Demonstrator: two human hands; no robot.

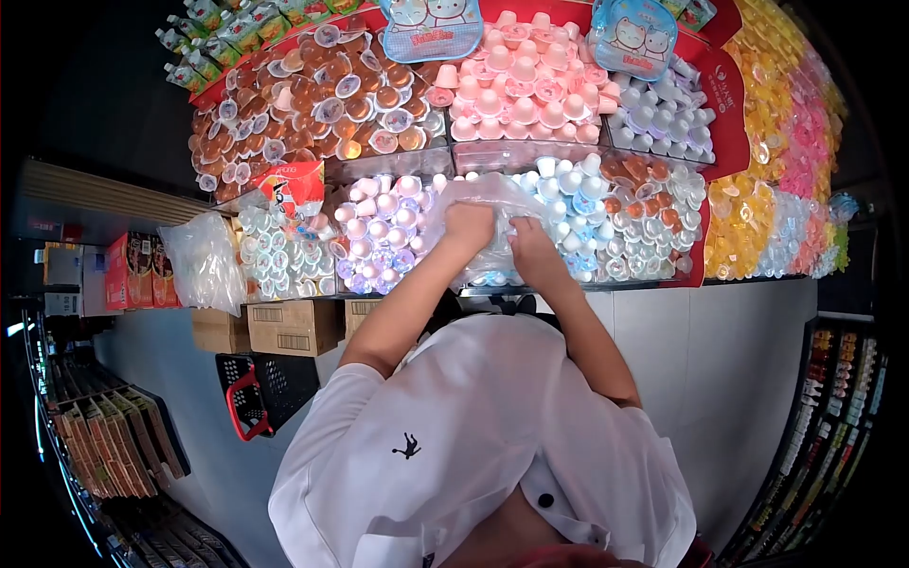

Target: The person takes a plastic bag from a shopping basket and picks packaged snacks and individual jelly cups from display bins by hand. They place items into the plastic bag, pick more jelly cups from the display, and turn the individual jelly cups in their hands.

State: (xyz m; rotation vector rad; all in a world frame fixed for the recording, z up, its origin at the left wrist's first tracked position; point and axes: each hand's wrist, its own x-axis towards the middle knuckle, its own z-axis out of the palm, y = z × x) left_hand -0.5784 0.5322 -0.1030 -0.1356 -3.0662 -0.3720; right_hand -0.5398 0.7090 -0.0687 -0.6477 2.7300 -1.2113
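Note:
A clear plastic bag (487,189) is stretched between my two hands above the front row of jelly cups. My left hand (471,225) is closed in a fist on the bag's left part. On the other side, my right hand (536,252) has its fingers curled and pinched on the bag's right part. Pink and lilac jelly cups (383,227) lie left of my left hand. White and pale blue jelly cups (579,194) are close beyond my right hand. Whether anything is inside the bag, I cannot tell.
Farther back are brown jelly cups (312,90) and pink jelly cups (521,80). A bundle of plastic bags (204,260) hangs at the left. Cardboard boxes (295,327) and a black shopping basket (284,388) with a red handle stand on the floor below.

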